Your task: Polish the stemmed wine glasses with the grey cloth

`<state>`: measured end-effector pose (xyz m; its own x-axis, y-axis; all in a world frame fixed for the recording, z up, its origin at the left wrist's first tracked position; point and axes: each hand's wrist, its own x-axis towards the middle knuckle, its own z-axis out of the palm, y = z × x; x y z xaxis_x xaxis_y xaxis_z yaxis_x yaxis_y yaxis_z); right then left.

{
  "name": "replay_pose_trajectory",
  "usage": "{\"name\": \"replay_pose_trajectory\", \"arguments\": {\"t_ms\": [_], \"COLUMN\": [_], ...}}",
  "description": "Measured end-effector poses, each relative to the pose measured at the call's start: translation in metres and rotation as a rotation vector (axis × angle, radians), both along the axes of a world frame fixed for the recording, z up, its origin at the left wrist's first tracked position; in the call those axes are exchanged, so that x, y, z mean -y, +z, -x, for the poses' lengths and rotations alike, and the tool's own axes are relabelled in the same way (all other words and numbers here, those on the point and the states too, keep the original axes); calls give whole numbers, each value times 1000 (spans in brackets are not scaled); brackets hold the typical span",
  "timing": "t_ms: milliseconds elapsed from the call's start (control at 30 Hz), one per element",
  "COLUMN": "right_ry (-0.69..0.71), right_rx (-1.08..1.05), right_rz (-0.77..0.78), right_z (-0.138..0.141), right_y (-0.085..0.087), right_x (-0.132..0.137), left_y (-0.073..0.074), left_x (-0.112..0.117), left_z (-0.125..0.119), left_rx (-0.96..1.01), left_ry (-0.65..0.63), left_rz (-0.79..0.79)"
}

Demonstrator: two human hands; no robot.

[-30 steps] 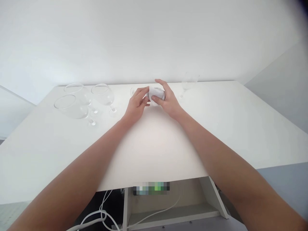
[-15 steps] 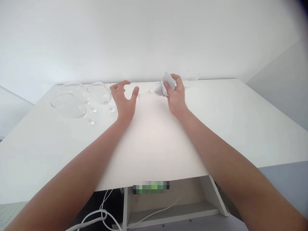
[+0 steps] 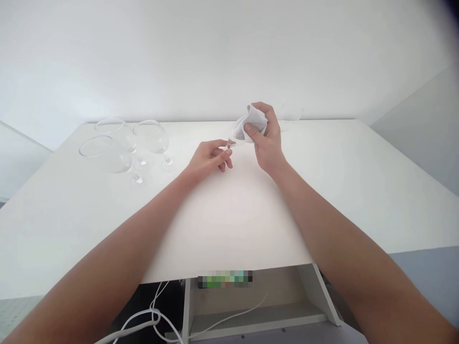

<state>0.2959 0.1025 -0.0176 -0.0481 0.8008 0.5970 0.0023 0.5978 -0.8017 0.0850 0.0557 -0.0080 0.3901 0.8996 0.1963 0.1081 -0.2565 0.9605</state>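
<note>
Between my hands is a clear wine glass point(image 3: 237, 141), tilted on its side above the white table. My left hand point(image 3: 214, 156) pinches its stem between thumb and fingers. A pale grey-white cloth point(image 3: 256, 119) is bunched over the glass's bowl, and my right hand point(image 3: 268, 134) is closed on the cloth with the thumb pressing its near side. Most of the bowl is hidden by the cloth.
Three clear stemmed glasses stand at the table's left, one of them a front glass point(image 3: 105, 155). Faint clear glassware point(image 3: 291, 112) shows behind my right hand. Below the table's front edge are an open drawer point(image 3: 251, 301) and white cables point(image 3: 154, 313).
My left hand has moved right and closed from an open pose onto the glass's stem. The cloth and my right hand have shifted slightly to the right.
</note>
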Motion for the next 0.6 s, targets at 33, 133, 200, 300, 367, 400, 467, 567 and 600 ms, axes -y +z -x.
{"name": "replay_pose_trajectory", "arguments": {"t_ms": [33, 133, 200, 300, 367, 400, 467, 567, 600], "right_ry": [-28, -141, -216, -291, -260, -219, -102, 117, 191], "right_rx": [11, 1, -22, -74, -118, -151, -227, -286, -283], "right_rz": [-14, -69, -107, -131, -91, -50, 62, 236, 293], "right_z": [1, 5, 7, 8, 8, 10, 14, 25, 27], "right_y": [0, -1, -2, -8, -13, -15, -15, -6, -1], "right_x": [1, 5, 5, -3, -10, -12, -11, 4, 11], "left_y": [-1, -6, -7, -8, -7, -6, -5, -4, -4], "left_x": [-2, -7, -10, -10, -10, -9, -8, -6, -6], "left_z": [0, 0, -1, 0, 0, 0, 0, 0, 0], "left_rx": [5, 20, 23, 71, 127, 158, 197, 177, 171], "left_ry": [34, 188, 242, 268, 300, 315, 299, 147, 90], "left_rz": [-22, -92, -123, -122, -103, -94, -75, -31, -11]}}
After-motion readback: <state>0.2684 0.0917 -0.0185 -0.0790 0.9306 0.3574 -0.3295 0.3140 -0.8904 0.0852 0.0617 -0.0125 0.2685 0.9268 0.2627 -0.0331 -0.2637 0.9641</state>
